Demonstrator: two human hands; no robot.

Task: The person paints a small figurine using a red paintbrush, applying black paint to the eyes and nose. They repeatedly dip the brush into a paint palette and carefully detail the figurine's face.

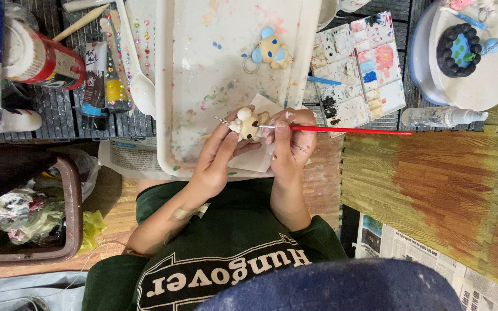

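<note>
Left hand (217, 158) pinches a small cream bear figurine (248, 124), fingers closed round its lower half so that part is hidden; a short metal chain sticks out at its top left. Right hand (289, 144) grips a red-handled paintbrush (347, 131), fingers clamped near the bristle end; tip touches the figurine's side, bristles themselves hard to make out. Figurine sits over the near edge of the white paint-spattered tray (174, 86), above a sheet of white paper (255, 158) mostly covered by both hands.

Counts: two figurines in all, the second a cream-and-blue one (271, 50) with a key ring, lying further up the tray. One paint palette (358, 63) right of the tray, a blue-handled brush (325, 81) lying across it. One clear spray bottle (442, 117) on its side. One round turntable (479, 57), cut off by the frame corner, carrying a dark ringed piece (459, 50). One white plastic spoon (136, 63). Two paint tubes (104, 75) left of it, labels unclear. One brown bin (73, 201) of scraps, partly cut off at left. Newspaper (410, 253) on the floor.
</note>
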